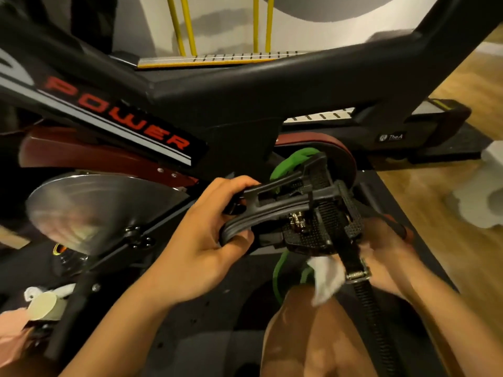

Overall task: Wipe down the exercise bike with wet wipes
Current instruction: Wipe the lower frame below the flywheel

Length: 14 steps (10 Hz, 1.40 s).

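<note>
Here my left hand (206, 235) is closed around the front loop of the toe cage (272, 210) on the pedal (313, 229). The fingers curl over the top bar and the thumb hooks under the lower curved bar, so the grip is narrow and firm on the black plastic. The pedal is tipped so that its studded face and the small metal clip in the middle look up at me.

My right hand (381, 257) is low on the right, under the outer end of the pedal, and the black strap (364, 295) with its metal buckle crosses in front of it. The wet wipe (326, 278), white and crumpled, is bunched at my fingers just below the pedal body and beside the strap, with a loose corner hanging down above my bare knee (313, 336). The hand is closed on the wipe, though the strap hides exactly how the fingers lie.

The exercise bike (245, 85) fills the view. Its dark frame runs across the top with red POWER lettering (119, 115) on the sloping tube to the left, and the shiny metal flywheel (95, 208) is at the lower left. A green band (291, 161) is looped behind the pedal near the crank, and a thin green strand of it hangs below. The bike stands on a black mat (217, 308), with wooden floor (435, 186) to the right. Yellow bars (182, 23) rise beyond the frame at the top.
</note>
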Motion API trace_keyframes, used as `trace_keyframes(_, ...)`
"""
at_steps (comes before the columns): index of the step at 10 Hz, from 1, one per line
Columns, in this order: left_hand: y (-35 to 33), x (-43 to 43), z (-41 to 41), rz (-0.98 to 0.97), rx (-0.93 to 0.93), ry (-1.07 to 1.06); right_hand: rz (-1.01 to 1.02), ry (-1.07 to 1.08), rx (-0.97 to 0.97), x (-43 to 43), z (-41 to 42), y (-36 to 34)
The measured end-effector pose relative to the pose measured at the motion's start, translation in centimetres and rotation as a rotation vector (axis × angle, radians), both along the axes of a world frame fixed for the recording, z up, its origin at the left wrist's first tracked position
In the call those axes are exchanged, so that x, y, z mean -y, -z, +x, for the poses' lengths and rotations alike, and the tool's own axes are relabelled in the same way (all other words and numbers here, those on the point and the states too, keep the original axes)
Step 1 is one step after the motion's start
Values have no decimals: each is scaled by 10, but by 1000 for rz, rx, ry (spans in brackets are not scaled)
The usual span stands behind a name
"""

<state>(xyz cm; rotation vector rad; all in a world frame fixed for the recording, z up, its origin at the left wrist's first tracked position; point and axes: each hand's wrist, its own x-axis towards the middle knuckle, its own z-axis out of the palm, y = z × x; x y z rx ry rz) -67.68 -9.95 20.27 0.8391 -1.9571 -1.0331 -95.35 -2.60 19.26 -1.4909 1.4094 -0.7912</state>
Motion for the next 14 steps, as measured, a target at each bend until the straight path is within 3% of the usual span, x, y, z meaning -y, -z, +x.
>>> trace_keyframes(1, 0, 1, 14, 13, -61, -35, -51, 208, -2, 19, -2, -39)
trace_keyframes(2, 1, 0, 29, 42, -107, -81, -539, -20, -160, 38, 26, -112)
trace_keyframes(3, 8, -4, 42, 76, -163, -137, -557, -292, -343, 64, 85, -114)
trace_keyframes(4, 23, -10, 53, 81, -198, -242, -446, -494, -527, 65, 141, -68)
trace_keyframes(5, 37, -14, 62, 104, -265, -338, -562, -434, -563, 60, 159, -45)
trace_keyframes(7, 47, -19, 66, 114, -236, -379, -566, -293, -724, 62, 124, -22)
trace_keyframes(9, 74, -25, 75, 271, -244, -464, -715, -210, -587, 54, 207, 42)
trace_keyframes(10, 85, -24, 82, 350, -133, -470, -715, -289, -681, 44, 227, 61)
trace_keyframes(11, 92, -21, 81, 435, -57, -444, -686, -251, -798, 42, 187, 89)
trace_keyframes(12, 99, -20, 76, 448, 14, -424, -643, -86, -787, 39, 162, 102)
trace_keyframes(13, 105, -24, 75, 431, 65, -411, -635, 2, -727, 39, 211, 104)
trace_keyframes(14, 109, -28, 75, 331, 100, -401, -704, -96, -669, 45, 243, 107)
